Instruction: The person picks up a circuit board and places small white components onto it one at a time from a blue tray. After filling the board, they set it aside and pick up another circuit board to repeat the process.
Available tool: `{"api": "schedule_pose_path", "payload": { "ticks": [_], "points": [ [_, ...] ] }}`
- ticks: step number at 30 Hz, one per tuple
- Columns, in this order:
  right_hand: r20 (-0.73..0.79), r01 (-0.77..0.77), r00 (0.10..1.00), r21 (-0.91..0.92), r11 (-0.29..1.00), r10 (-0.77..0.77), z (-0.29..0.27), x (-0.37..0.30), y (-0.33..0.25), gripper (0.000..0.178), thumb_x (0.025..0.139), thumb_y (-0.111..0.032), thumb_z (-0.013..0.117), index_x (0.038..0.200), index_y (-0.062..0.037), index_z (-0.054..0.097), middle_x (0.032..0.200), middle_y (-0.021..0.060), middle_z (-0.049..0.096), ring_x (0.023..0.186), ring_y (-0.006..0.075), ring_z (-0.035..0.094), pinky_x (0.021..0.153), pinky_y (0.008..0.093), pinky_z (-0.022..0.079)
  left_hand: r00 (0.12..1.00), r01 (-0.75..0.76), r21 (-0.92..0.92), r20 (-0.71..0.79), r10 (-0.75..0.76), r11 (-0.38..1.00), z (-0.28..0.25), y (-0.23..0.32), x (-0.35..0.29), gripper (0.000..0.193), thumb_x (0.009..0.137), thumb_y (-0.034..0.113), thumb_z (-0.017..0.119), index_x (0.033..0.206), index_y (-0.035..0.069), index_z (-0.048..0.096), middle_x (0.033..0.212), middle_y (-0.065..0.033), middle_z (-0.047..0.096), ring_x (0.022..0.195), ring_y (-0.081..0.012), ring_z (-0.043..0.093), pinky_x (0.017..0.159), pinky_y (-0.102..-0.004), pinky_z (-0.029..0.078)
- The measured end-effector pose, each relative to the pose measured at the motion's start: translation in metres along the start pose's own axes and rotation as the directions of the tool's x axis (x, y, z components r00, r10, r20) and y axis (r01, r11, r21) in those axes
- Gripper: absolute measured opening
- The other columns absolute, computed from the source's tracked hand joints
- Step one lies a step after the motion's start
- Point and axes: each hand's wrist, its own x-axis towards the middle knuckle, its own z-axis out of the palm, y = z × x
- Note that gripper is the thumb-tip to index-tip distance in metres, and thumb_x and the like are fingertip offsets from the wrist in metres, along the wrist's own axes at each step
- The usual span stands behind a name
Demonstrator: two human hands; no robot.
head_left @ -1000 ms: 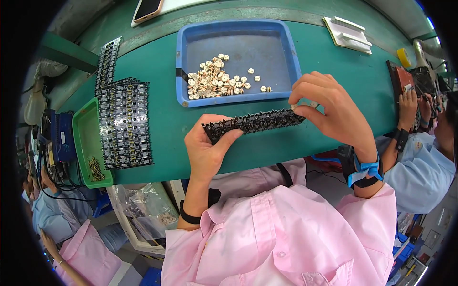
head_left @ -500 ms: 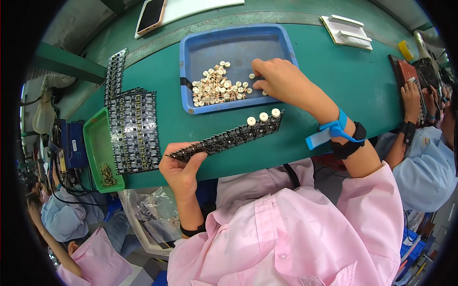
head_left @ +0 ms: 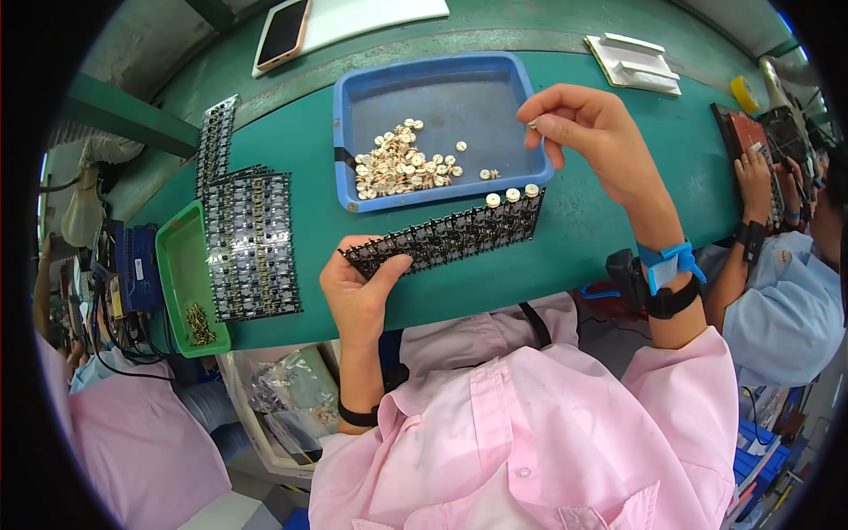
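Observation:
My left hand (head_left: pixel 358 291) grips the left end of a long black circuit board panel (head_left: pixel 464 235), thumb on its face, and holds it tilted above the green table. Three white round components (head_left: pixel 512 195) stand along the panel's far edge, towards its right end. Over the right rim of the blue tray (head_left: pixel 343 124), my right hand (head_left: pixel 596 132) pinches a small white component (head_left: pixel 533 124) between thumb and forefinger, mostly hidden by the fingers. A heap of white round components with copper-coloured wire legs (head_left: pixel 397 166) lies in the tray, with a few loose ones to its right.
Stacked circuit board panels (head_left: pixel 252 247) lie at the left, beside a green tray (head_left: pixel 168 265) holding small brass-coloured parts (head_left: pixel 200 325). A phone (head_left: pixel 283 34) rests at the back. A white fixture (head_left: pixel 634 64) sits at the back right. Co-workers sit on both sides.
My right hand has lifted out of the tray, moving right with a component pinched in it. My left hand has shifted the panel slightly right and turned its face more into view.

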Motion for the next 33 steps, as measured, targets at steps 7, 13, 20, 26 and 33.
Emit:
{"api": "schedule_pose_path", "payload": {
  "ticks": [7, 13, 20, 26, 33],
  "points": [
    [0.03, 0.013, 0.999, 0.053, 0.999, -0.014, 0.001, -0.019, -0.008, 0.014, 0.077, -0.006, 0.044, 0.084, 0.0016, 0.053, 0.07, 0.0058, 0.054, 0.05, 0.0058, 0.042, 0.046, 0.0176, 0.035, 0.994, 0.042, 0.029, 0.1, -0.045, 0.999, 0.023, -0.006, 0.003, 0.018, 0.064, -0.006, 0.062, 0.076, 0.0, 0.05, 0.07, -0.0036, 0.056, 0.061, -0.0061, 0.05, 0.056, -0.018, 0.041],
    [0.003, 0.116, 0.993, -0.259, 0.959, -0.12, 0.011, -0.027, -0.009, 0.011, 0.078, -0.004, 0.041, 0.083, -0.0002, 0.051, 0.07, 0.0056, 0.055, 0.05, 0.0094, 0.043, 0.046, 0.0196, 0.035, 0.992, 0.069, 0.016, 0.109, -0.07, 0.998, 0.028, -0.007, 0.004, 0.017, 0.064, -0.006, 0.061, 0.076, 0.0, 0.05, 0.07, -0.0041, 0.056, 0.061, -0.0061, 0.051, 0.056, -0.0179, 0.042],
    [0.133, 0.325, 0.944, -0.555, 0.766, -0.304, 0.02, -0.025, -0.005, 0.01, 0.072, 0.001, 0.045, 0.081, -0.0001, 0.05, 0.068, 0.0079, 0.051, 0.055, 0.0173, 0.047, 0.051, 0.0244, 0.038, 0.993, 0.06, 0.029, 0.105, -0.062, 0.998, 0.026, -0.01, 0.003, 0.017, 0.065, -0.005, 0.062, 0.077, -0.001, 0.05, 0.07, -0.0037, 0.056, 0.061, -0.0059, 0.051, 0.056, -0.018, 0.042],
    [0.161, 0.327, 0.945, -0.485, 0.811, -0.285, 0.023, -0.023, -0.005, 0.012, 0.068, 0.005, 0.048, 0.079, 0.0006, 0.05, 0.066, 0.0075, 0.049, 0.058, 0.0164, 0.048, 0.054, 0.0241, 0.039, 0.993, 0.033, 0.048, 0.114, -0.038, 0.998, 0.027, -0.011, 0.003, 0.017, 0.065, -0.004, 0.062, 0.077, -0.001, 0.051, 0.07, -0.0029, 0.056, 0.061, -0.0052, 0.05, 0.056, -0.018, 0.042],
    [0.204, 0.159, 0.977, -0.477, 0.864, -0.067, 0.019, -0.021, -0.011, 0.013, 0.065, 0.004, 0.052, 0.078, 0.0011, 0.05, 0.065, 0.0058, 0.049, 0.057, 0.0133, 0.048, 0.054, 0.0231, 0.039, 0.992, 0.028, 0.027, 0.12, -0.031, 0.999, 0.025, -0.012, 0.002, 0.017, 0.064, -0.003, 0.062, 0.077, 0.0, 0.051, 0.07, -0.0022, 0.056, 0.061, -0.0047, 0.05, 0.055, -0.018, 0.041]
  ]
}}
